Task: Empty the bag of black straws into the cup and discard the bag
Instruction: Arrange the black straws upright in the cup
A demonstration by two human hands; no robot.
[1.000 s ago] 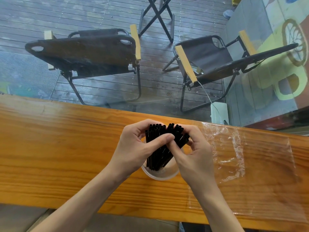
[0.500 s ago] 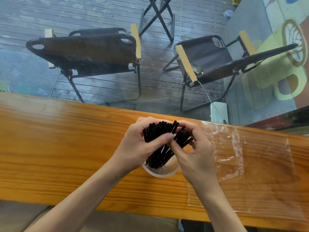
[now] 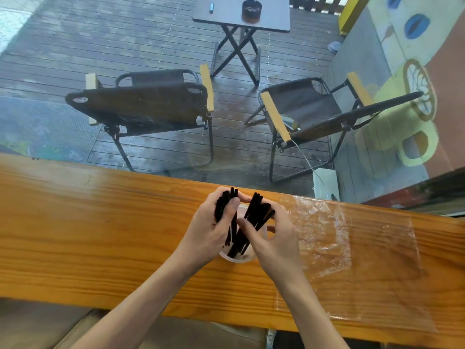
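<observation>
A bundle of black straws (image 3: 253, 217) stands in a clear plastic cup (image 3: 237, 259) on the wooden counter (image 3: 100, 235). The bundle is split in two. My left hand (image 3: 208, 235) grips the left part near its tops, and my right hand (image 3: 276, 240) wraps around the right part, which leans to the right. The cup is mostly hidden between my hands. The empty clear plastic bag (image 3: 352, 248) lies flat on the counter just right of my right hand.
The counter's far edge runs just behind the cup, with a window beyond it. Outside stand two folding chairs (image 3: 151, 107) and a small folding table (image 3: 241, 11) on a wet deck. A painted wall is at the right.
The straw bundle has parted into two groups, my left hand pulling one part left and my right hand tilting the other right. The view has tilted upward, showing more of the deck.
</observation>
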